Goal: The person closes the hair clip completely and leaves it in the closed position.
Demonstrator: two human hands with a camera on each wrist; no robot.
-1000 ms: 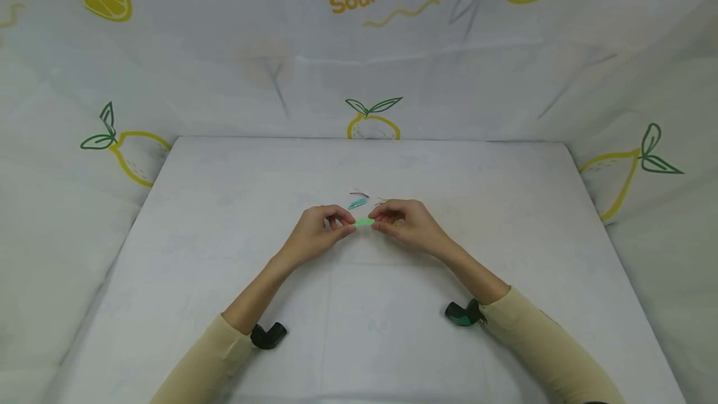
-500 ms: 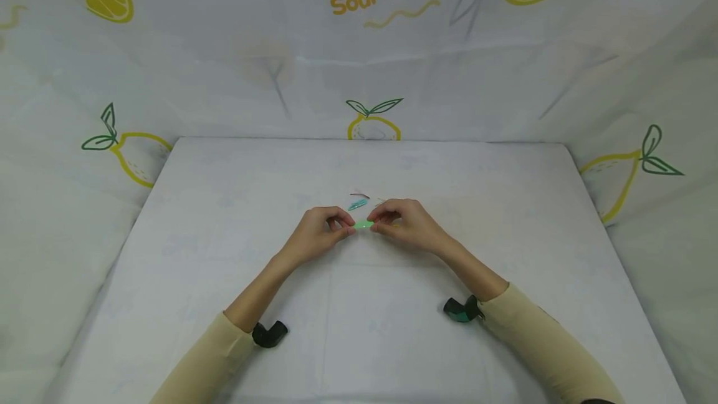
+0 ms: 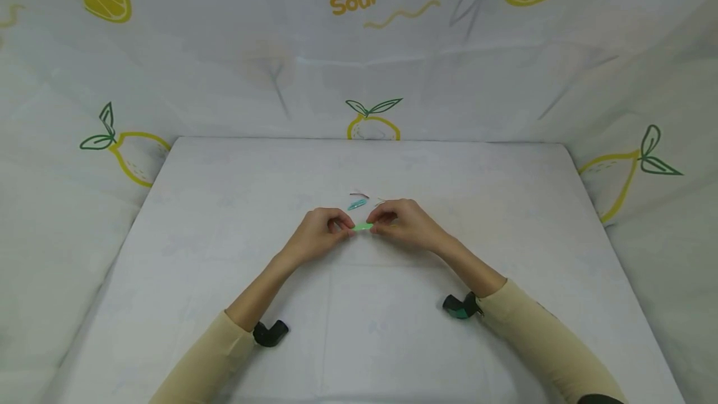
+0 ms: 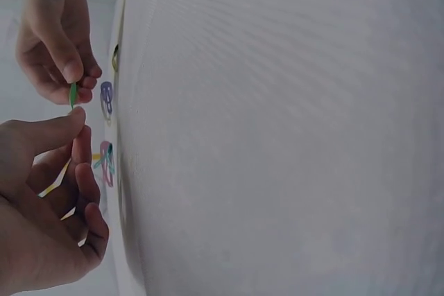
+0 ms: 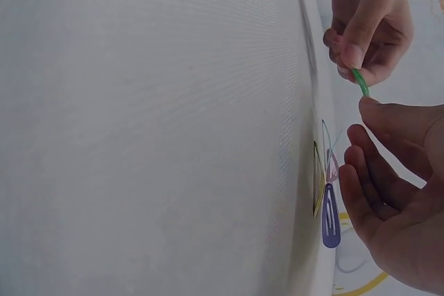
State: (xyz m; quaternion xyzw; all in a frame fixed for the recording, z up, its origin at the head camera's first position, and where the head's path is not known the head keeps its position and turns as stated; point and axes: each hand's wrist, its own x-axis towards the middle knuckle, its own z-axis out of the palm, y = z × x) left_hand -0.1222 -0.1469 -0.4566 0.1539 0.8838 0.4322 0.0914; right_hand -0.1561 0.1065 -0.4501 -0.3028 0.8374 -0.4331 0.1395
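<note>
Between my two hands is a small green snap hair clip, held just above the table. My left hand pinches one end between thumb and fingertips. The other end is pinched by my right hand. In the left wrist view the green clip appears edge-on as a thin sliver, and in the right wrist view it looks slightly bowed. Just beyond the hands lies a teal hair clip. The wrist views also show a purple hair clip, a pink hair clip and a yellowish hair clip.
The loose clips lie close together on the white-covered table, partly hidden behind my right hand in the head view. Lemon-printed white cloth hangs around the back and sides. A black wrist device sits at my left cuff.
Both hands and the green hair clip have shifted slightly toward me. The clip now shows a narrower face in the head view. The loose clips have stayed put.
</note>
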